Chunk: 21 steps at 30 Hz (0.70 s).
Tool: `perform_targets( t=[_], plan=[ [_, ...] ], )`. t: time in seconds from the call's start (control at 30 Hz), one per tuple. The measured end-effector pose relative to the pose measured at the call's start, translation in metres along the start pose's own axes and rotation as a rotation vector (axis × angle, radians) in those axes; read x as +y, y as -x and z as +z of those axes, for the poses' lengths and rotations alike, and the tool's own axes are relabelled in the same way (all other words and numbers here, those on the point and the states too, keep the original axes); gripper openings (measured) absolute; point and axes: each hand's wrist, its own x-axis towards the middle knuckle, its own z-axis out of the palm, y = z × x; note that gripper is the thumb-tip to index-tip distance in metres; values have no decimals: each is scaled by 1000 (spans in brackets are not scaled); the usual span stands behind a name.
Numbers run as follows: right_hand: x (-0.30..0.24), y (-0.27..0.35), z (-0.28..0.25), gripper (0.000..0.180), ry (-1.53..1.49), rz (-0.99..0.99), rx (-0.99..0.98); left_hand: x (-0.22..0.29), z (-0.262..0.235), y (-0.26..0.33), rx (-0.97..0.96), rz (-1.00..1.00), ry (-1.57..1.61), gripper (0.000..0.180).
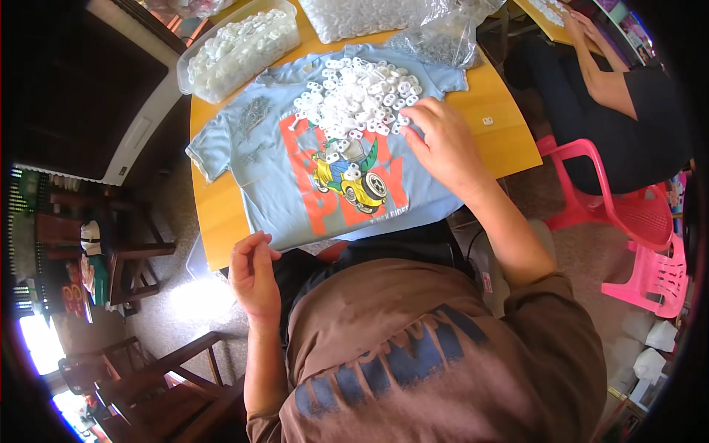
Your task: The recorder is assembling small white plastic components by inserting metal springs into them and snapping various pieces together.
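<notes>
A heap of small white two-hole plastic pieces (362,92) lies on a light blue T-shirt (269,196) spread over the table. My right hand (443,140) is at the heap's right edge, thumb and forefinger apart, with nothing visible between them. Beside the shirt's near left edge, my left hand (255,277) is raised with its fingers curled against the thumb; whatever may be in that pinch is hidden. A few white pieces (353,171) lie apart on the shirt's print. A small pile of thin grey metal bits (253,114) rests on the shirt, left of the heap.
On the wooden table (509,140) stand a clear tub (244,55) of white pieces and a clear bag (443,44) of grey bits. One loose piece (487,121) lies at the right. Another person (591,111) sits at the right near pink plastic chairs (620,199).
</notes>
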Motion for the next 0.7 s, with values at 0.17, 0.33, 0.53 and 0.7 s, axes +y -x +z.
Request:
perform_targets(
  t=[0.17,0.33,0.53,0.7],
  plan=[
    [7,-1,10,12,32,3,-71,4,8,5,-26,-21,60,13],
    [11,-2,10,10,21,-9,-74,10,16,3,-62,15,42,12],
    [14,4,3,7,-99,41,-34,24,31,-3,-119,54,20,10],
    [-20,6,-22,10,-645,487,-209,41,42,0,-213,34,57,11]
  ],
)
